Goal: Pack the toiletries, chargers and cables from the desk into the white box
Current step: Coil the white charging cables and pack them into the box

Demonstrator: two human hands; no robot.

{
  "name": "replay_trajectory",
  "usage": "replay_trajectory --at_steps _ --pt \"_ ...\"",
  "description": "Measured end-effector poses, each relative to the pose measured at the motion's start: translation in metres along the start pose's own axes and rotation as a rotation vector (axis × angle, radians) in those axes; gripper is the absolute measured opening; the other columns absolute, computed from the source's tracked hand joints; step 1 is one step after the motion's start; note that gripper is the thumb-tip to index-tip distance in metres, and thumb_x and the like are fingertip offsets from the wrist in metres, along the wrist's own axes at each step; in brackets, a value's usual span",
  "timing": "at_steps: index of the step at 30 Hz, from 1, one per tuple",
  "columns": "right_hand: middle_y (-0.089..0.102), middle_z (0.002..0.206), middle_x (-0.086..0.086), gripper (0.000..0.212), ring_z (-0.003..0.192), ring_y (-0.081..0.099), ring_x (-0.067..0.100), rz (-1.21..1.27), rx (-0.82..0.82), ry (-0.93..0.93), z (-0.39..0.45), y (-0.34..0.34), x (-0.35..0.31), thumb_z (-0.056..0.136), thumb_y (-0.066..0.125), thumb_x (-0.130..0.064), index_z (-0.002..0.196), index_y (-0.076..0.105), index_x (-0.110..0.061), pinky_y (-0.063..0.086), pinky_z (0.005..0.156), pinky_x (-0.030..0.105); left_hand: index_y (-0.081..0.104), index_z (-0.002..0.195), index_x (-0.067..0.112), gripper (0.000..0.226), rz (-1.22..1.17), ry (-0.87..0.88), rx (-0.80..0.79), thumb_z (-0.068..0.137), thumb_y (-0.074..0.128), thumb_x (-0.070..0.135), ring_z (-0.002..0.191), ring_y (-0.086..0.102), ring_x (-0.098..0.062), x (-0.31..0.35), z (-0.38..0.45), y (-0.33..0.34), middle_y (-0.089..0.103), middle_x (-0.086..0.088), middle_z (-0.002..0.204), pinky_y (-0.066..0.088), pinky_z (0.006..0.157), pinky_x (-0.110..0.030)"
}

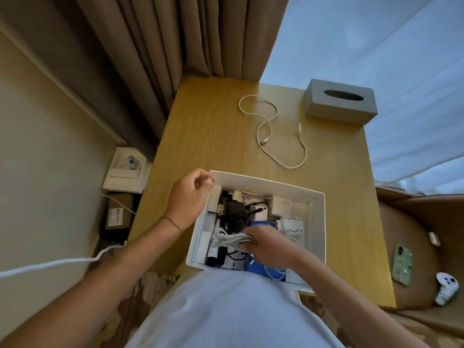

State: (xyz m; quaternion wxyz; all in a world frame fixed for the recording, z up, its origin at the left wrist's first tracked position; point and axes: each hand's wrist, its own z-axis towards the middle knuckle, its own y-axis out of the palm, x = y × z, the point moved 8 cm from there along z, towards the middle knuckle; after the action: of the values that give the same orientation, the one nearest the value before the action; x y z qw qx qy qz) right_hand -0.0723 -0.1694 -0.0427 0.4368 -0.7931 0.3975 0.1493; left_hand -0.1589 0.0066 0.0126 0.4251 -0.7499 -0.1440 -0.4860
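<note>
Right hand (270, 243) grips bundled white cable (232, 239) inside white box (317, 222)

Right hand (271, 243) grips bundled white cable (232, 239) inside white box (317, 222).

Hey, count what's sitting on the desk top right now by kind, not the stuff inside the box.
Boxes: 2, the white box and the grey tissue box
Cables: 1, the loose white cable
Total: 3
</note>
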Motion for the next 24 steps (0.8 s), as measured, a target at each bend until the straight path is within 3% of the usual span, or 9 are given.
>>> replay_trajectory --at_steps 3,10,18,21,24 --pt "0.069 0.093 0.012 0.016 0.079 0.060 0.027 -0.111 -0.094 -0.006 0.007 0.025 -0.002 0.100 0.054 -0.023 0.093 0.063 -0.011 0.034 0.061 0.033 0.068 0.095 0.019 0.016 0.009 0.007 0.025 0.098 0.053 0.014 0.086 0.065 -0.019 -0.003 -0.003 0.001 0.069 -0.001 0.090 0.056 0.077 -0.043" --pt "0.069 0.100 0.016 0.019 0.093 0.062 0.034 -0.244 -0.111 0.050 0.012 0.044 0.005 0.097 0.056 -0.026 0.093 0.062 -0.008 0.037 0.066 0.033 0.068 0.093 0.018 0.016 0.028 0.074 0.044 0.097 0.054 0.012 0.081 0.063 -0.020 0.000 -0.008 0.000 0.068 -0.001 0.086 0.054 0.074 -0.046" --pt "0.067 0.096 0.014 0.032 0.081 0.059 0.035 -0.410 -0.089 0.039 0.001 0.038 -0.006 0.098 0.048 -0.039 0.095 0.062 -0.009 0.038 0.062 0.035 0.068 0.096 0.018 0.016 0.167 0.226 0.033 0.098 0.054 0.013 0.075 0.058 -0.010 0.005 -0.010 0.002 0.063 0.004 0.087 0.051 0.063 -0.030" --pt "0.060 0.079 0.012 0.038 0.069 0.049 0.031 -0.473 -0.098 -0.007 -0.007 0.029 -0.014 0.101 0.043 -0.037 0.083 0.059 -0.008 0.034 0.056 0.035 0.068 0.095 0.018 0.016 0.211 0.275 0.018 0.098 0.053 0.014 0.075 0.056 -0.011 0.009 -0.009 0.006 0.060 0.006 0.085 0.050 0.062 -0.032" --pt "0.042 0.061 0.004 0.046 0.057 0.044 0.026 -0.454 -0.085 -0.057 -0.011 0.013 -0.022 0.105 0.038 -0.033 0.070 0.050 -0.007 0.031 0.050 0.034 0.068 0.093 0.020 0.015 0.216 0.302 0.003 0.097 0.054 0.014 0.075 0.053 -0.004 0.015 -0.003 0.012 0.057 0.012 0.083 0.042 0.061 -0.024"
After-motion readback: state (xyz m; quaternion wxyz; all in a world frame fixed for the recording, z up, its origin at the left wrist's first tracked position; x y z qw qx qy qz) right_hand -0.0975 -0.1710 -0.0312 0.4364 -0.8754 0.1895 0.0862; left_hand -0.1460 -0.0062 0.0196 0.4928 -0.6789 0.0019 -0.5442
